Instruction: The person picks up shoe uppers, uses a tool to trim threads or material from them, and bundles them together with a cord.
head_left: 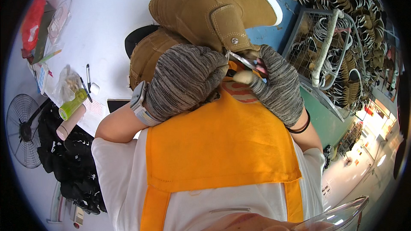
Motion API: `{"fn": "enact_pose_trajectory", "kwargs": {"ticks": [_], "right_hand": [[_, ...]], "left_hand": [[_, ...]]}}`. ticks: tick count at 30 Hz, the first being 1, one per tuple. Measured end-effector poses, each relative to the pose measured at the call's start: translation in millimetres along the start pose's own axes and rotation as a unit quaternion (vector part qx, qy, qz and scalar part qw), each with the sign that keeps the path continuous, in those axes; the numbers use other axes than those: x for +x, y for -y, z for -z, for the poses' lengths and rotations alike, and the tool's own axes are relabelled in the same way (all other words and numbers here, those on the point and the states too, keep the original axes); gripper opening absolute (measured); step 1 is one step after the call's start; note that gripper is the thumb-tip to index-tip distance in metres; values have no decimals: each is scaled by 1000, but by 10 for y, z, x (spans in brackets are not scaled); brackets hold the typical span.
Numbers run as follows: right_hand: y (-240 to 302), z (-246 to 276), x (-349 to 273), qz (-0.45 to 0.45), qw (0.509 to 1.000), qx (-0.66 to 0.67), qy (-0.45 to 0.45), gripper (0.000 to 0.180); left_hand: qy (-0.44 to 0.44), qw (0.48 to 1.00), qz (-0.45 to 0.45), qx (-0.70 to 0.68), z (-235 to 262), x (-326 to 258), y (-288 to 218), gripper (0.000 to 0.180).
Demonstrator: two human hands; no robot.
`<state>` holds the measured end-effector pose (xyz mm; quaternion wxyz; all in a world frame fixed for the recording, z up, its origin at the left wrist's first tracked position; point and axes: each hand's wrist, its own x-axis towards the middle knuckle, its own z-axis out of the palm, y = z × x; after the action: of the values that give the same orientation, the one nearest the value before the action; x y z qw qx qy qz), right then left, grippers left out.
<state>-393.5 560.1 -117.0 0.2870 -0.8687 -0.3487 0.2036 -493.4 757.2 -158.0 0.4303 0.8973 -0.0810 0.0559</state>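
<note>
A brown stitched cap lies at the table edge in front of me, with a tab and a round metal stud toward me. Beneath it, to the left, sits another brown piece. My left hand, in a grey knitted glove, is closed at the cap's near edge below the tab; its fingertips are partly hidden. In my right hand, also gloved with bare fingertips, is a small pair of snips. Their metal blades point left toward the tab, close to my left fingers.
A wire basket and a large pile of brown pieces are at the right. On the white table at left lie pens, a green roll and a plastic bag. A fan and black cloth are lower left.
</note>
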Motion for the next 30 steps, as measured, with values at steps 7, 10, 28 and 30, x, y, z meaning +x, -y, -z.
{"fn": "enact_pose_trajectory", "kwargs": {"ticks": [7,10,28,30], "right_hand": [[-115,57,-29,27,998,-15,48,20],[-134,158,-59,34,989,-4,143,18],[-84,62,415,31,868,401,291,46],[-228,-14,512,14,836,462,295,45]], "left_hand": [[4,998,48,-37,58,19,10,17],[18,997,59,-41,123,58,-20,17],[30,983,179,-13,188,-87,-365,28],[78,973,207,-70,242,-26,-332,30]]}}
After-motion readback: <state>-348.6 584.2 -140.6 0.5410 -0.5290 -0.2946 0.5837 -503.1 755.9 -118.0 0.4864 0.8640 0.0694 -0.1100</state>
